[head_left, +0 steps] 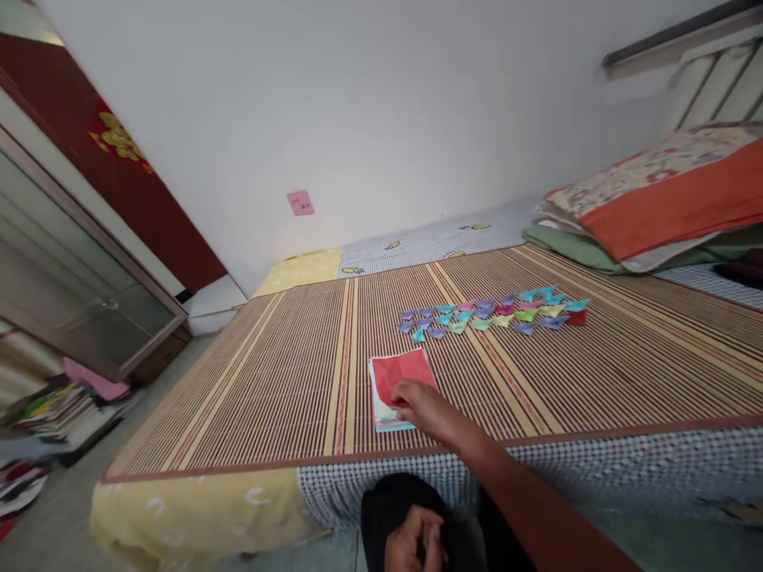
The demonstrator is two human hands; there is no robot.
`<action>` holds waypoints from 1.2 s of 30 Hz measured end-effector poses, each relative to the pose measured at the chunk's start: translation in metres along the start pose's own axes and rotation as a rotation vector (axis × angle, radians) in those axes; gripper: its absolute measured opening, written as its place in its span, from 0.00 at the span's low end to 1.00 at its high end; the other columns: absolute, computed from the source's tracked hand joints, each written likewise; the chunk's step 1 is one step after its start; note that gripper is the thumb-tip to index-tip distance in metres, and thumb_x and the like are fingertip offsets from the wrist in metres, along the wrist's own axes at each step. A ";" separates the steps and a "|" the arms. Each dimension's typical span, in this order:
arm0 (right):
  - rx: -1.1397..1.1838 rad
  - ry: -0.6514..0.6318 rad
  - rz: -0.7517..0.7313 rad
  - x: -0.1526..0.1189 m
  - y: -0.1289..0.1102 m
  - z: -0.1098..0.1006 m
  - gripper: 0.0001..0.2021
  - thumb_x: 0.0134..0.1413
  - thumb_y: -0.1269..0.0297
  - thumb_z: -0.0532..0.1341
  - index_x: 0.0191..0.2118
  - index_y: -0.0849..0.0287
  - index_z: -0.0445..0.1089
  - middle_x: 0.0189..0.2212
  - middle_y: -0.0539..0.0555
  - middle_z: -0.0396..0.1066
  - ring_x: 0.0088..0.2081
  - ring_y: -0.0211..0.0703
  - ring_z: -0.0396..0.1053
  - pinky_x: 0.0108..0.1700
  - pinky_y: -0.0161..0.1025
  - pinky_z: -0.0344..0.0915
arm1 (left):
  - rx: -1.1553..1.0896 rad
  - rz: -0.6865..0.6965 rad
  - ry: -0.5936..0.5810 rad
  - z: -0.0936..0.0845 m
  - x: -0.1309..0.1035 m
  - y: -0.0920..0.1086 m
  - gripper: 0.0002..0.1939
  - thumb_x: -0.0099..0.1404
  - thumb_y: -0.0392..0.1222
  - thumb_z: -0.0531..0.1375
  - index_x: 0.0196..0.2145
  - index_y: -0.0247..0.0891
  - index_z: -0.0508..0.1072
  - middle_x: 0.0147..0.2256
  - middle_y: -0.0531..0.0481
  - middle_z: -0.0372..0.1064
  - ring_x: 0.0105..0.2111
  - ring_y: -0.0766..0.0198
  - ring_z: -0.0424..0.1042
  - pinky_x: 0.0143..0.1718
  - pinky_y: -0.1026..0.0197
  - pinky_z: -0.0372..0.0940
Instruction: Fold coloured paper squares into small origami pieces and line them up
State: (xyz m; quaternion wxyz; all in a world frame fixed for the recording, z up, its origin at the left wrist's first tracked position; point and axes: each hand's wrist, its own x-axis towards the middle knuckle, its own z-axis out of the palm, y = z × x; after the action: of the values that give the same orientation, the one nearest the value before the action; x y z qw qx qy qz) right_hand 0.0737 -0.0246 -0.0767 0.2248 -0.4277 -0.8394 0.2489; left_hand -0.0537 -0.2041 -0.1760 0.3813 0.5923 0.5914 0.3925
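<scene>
On the striped mat, a stack of paper sheets (393, 425) lies near the front edge, with a red sheet (408, 367) on top. My right hand (417, 405) pinches the near edge of the red sheet, which is lifted a little from the pale sheets under it. My left hand (416, 540) rests low over my dark-clothed knee, fingers curled; whether anything is inside them is hidden. Behind the stack and to its right, several small folded paper pieces (482, 311) in blue, purple, green, yellow, pink and red stand in rows.
The striped mat (286, 357) covers a bed against a white wall. Folded bedding (661, 206) is piled at the back right. A pink note (300, 202) is on the wall. At the left are a glass-fronted cabinet (77, 262) and a pile of books (53, 409).
</scene>
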 end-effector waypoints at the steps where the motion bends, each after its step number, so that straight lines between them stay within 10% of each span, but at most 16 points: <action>1: 0.015 -0.016 -0.001 0.000 0.003 0.000 0.14 0.68 0.60 0.64 0.54 0.61 0.72 0.51 0.57 0.74 0.48 0.49 0.75 0.50 0.52 0.74 | -0.010 0.038 0.014 0.001 -0.001 -0.002 0.28 0.69 0.67 0.53 0.32 0.41 0.76 0.17 0.50 0.70 0.19 0.60 0.68 0.25 0.60 0.63; 36: 0.292 -0.018 -0.043 0.007 0.036 0.016 0.16 0.68 0.59 0.63 0.57 0.59 0.71 0.54 0.58 0.73 0.49 0.50 0.75 0.50 0.51 0.75 | 0.003 0.198 0.011 0.012 -0.001 0.001 0.15 0.74 0.48 0.54 0.34 0.39 0.74 0.20 0.54 0.65 0.22 0.64 0.64 0.27 0.63 0.56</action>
State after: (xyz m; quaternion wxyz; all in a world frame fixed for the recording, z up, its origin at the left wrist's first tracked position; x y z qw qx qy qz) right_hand 0.0823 -0.0038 -0.1098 0.2823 -0.3700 -0.8052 0.3674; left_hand -0.0419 -0.2051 -0.1799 0.3366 0.6463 0.5325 0.4307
